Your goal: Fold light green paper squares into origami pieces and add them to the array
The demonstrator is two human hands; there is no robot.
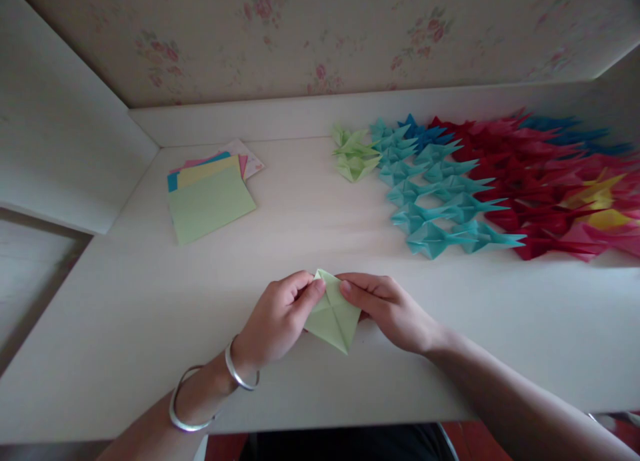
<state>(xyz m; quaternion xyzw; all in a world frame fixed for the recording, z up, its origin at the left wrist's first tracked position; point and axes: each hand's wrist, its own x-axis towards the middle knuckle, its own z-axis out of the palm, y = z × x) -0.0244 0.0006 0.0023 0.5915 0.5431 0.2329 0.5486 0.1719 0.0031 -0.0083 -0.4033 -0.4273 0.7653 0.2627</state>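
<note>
A pale green folded paper (334, 314), diamond-shaped with crossing creases, is held just over the front middle of the white desk. My left hand (280, 314) pinches its upper left edge, thumb on top and fingers behind. On the upper right edge my right hand (395, 311) grips it the same way, its thumb lying on the paper. Parts of the fingers of both hands are hidden behind the sheet. Two silver bangles (187, 401) circle my left forearm and wrist.
A stack of coloured paper sheets (213, 204), green on top, lies at the back left. Rows of folded paper cranes stand at the right: light green (354, 164), turquoise (433, 238), red (520, 211), with some blue, pink and yellow. A floral wall (320, 41) closes off the back.
</note>
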